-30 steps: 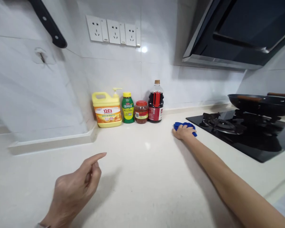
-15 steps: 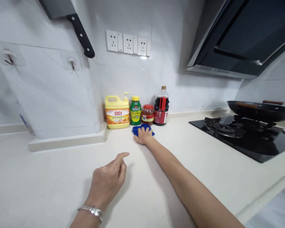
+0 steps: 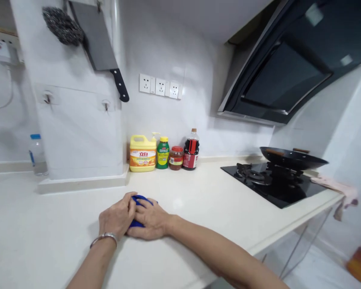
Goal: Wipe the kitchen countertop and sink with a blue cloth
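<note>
A bunched blue cloth [image 3: 140,199] lies on the white countertop [image 3: 180,249], partly covered by both hands. My right hand [image 3: 152,220] presses on it from the right, with its fingers bent over the fabric. Against its left side is my left hand [image 3: 117,216], fingers curled in at the cloth and a silver bracelet on the wrist; its fingertips are partly hidden. Behind them, along the wall, stand a yellow detergent jug [image 3: 142,154], a green squeeze bottle [image 3: 163,153], a red-lidded jar [image 3: 176,158] and a dark sauce bottle [image 3: 191,150].
At right, a wok [image 3: 291,159] sits on the black gas hob [image 3: 276,192] under the range hood [image 3: 285,76]. A cleaver [image 3: 98,40] and a steel scourer [image 3: 62,26] hang at upper left. A clear bottle [image 3: 38,156] stands far left; a pink cloth [image 3: 333,185] overhangs the counter's right end.
My right hand has drawn the blue cloth from beside the jar toward me and leftward. My left hand, apart from it before, now meets the cloth. The view has shifted.
</note>
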Tool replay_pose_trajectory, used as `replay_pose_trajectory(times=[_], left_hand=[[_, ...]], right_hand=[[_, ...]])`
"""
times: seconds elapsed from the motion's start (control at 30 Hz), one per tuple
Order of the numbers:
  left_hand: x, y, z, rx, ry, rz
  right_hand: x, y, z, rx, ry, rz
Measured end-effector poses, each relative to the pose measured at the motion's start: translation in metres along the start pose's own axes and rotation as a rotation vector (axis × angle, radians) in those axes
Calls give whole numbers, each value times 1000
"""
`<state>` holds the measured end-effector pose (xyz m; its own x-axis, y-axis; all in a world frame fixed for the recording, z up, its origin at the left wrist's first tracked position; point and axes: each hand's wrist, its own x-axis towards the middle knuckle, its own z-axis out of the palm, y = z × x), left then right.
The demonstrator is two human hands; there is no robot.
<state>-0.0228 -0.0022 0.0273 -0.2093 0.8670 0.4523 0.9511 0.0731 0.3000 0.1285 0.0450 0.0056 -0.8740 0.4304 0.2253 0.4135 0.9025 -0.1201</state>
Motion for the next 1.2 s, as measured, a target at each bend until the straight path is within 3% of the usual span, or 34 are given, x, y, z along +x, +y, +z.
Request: replay_pose_trajectory(times=[0.13, 0.23, 0.43, 0.57, 0.73, 0.93, 1.03, 1.2], left_hand=[[1, -3, -6, 20, -52, -49], [0, -8, -9, 8, -117, -31], [-11, -10, -13, -80, -154, 68], [-19, -3, -14, -106, -233, 170], [-16, 1, -6, -158, -318, 227], [-7, 10, 13, -62, -308, 117], [-5, 14, 18, -47, -307, 92], [-1, 9, 19, -100, -305, 79]], right_hand=[[-79, -29, -22, 92, -33, 3], [-136, -27, -37, 128, -49, 60], [-227, 17, -55, 24, -30, 377], [-261, 57, -62, -64, -16, 629], [-251, 102, -58, -201, -11, 988], [-186, 126, -52, -283, -52, 1204], [-153, 118, -47, -264, -53, 1175], [-117, 63, -35, -153, -53, 850]])
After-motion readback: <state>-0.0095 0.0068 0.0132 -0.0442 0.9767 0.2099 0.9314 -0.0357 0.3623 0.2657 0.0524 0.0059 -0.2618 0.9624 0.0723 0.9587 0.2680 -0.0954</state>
